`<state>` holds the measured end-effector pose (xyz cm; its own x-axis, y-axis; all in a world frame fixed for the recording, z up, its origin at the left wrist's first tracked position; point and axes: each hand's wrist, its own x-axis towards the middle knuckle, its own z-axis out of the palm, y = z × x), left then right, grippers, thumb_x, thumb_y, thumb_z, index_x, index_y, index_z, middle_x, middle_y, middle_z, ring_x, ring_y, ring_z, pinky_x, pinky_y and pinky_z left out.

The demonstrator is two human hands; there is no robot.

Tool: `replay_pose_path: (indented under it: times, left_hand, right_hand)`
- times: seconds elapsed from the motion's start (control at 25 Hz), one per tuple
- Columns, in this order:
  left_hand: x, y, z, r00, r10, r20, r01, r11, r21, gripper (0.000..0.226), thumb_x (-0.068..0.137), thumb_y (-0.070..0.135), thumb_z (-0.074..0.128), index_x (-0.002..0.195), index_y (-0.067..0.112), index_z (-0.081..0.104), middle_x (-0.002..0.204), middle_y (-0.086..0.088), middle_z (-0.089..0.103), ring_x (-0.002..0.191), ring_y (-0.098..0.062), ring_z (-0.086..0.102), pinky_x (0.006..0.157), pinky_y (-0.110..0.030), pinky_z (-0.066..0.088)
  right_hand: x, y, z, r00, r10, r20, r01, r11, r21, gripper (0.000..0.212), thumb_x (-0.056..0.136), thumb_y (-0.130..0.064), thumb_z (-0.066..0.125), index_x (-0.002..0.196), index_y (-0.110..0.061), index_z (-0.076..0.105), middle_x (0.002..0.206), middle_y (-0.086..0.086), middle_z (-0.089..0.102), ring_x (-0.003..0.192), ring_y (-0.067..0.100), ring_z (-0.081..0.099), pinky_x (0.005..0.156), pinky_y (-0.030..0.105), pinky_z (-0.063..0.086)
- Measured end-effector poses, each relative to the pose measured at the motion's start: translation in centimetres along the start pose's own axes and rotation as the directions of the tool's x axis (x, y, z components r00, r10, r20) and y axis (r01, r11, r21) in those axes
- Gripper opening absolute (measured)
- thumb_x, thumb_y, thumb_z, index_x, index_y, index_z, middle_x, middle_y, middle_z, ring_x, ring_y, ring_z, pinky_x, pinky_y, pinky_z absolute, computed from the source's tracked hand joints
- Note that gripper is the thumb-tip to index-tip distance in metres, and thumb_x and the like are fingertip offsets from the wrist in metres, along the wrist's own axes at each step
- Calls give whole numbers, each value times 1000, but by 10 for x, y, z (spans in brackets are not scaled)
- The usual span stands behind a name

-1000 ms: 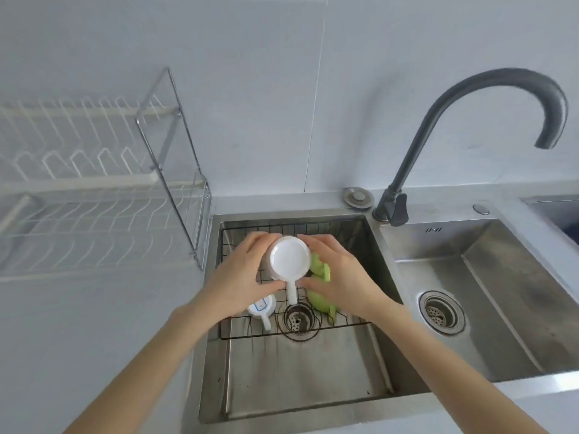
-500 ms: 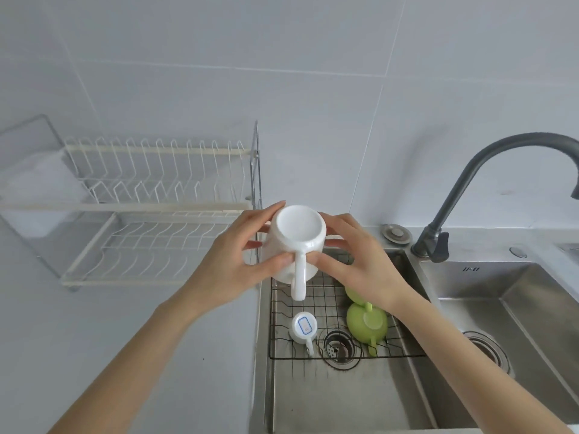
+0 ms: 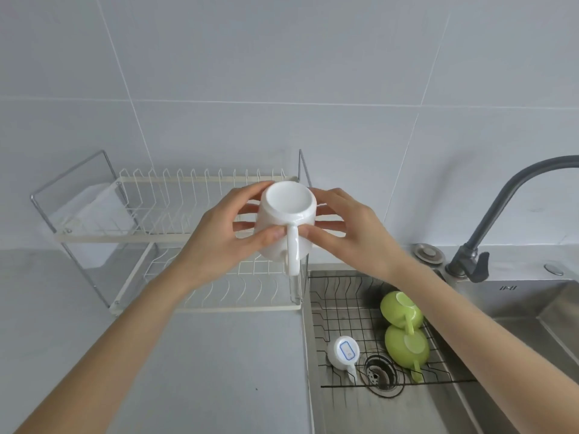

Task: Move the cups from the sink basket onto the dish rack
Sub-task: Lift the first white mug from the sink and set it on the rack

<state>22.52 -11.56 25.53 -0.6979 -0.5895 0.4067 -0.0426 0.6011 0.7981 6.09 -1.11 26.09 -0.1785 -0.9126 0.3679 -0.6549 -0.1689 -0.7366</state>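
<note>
I hold a white mug (image 3: pixel 286 220) upside down, its handle toward me, in front of the right end of the two-tier white wire dish rack (image 3: pixel 175 236). My left hand (image 3: pixel 225 236) grips its left side and my right hand (image 3: pixel 347 233) grips its right side. Below on the right, the black wire sink basket (image 3: pixel 338 311) holds two upside-down green cups (image 3: pixel 399 308) (image 3: pixel 407 346) and a small white cup (image 3: pixel 343 352) with a blue-edged label on its base.
A white plastic holder (image 3: pixel 94 220) hangs at the rack's left end. The grey countertop (image 3: pixel 203 371) lies in front of the rack. A dark grey faucet (image 3: pixel 488 220) stands behind the steel sink (image 3: pixel 407 411), with a second basin to its right.
Both hands have lifted the white mug out of the sink basket and carried it up and left, to the front of the dish rack. The view has swung leftward with them.
</note>
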Motion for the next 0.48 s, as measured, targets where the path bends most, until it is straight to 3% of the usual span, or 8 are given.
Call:
replay_pose_path:
  times: [0.12,0.32,0.48]
  left_hand:
    - [19,-7,-22,1000,-5,2,5,999,38,55,66,44,74,113,42,46,121,13,54,95,19,53,78,1,46]
    - [62,-16,-49,1000,-17,-5,18,996,89,57,71,34,65,124,27,46,128,4,52,106,-5,55,77,-2,48]
    - [96,-35,-58,998,-60,14,57,987,149,52,79,21,66,127,23,45,123,6,53,110,-12,55,82,-14,48]
  right_hand:
    - [29,-11,2,1000,-7,24,9,996,-88,61,82,-24,66,137,-17,40,111,-5,49,99,10,58,78,9,52]
    - [85,-19,-4,998,-26,54,38,973,-228,60,83,-27,65,137,-18,40,124,2,52,96,9,55,73,1,47]
    - [125,-12,-8,990,28,139,23,936,-350,65,83,-29,64,139,-18,34,131,5,50,106,18,59,89,18,46]
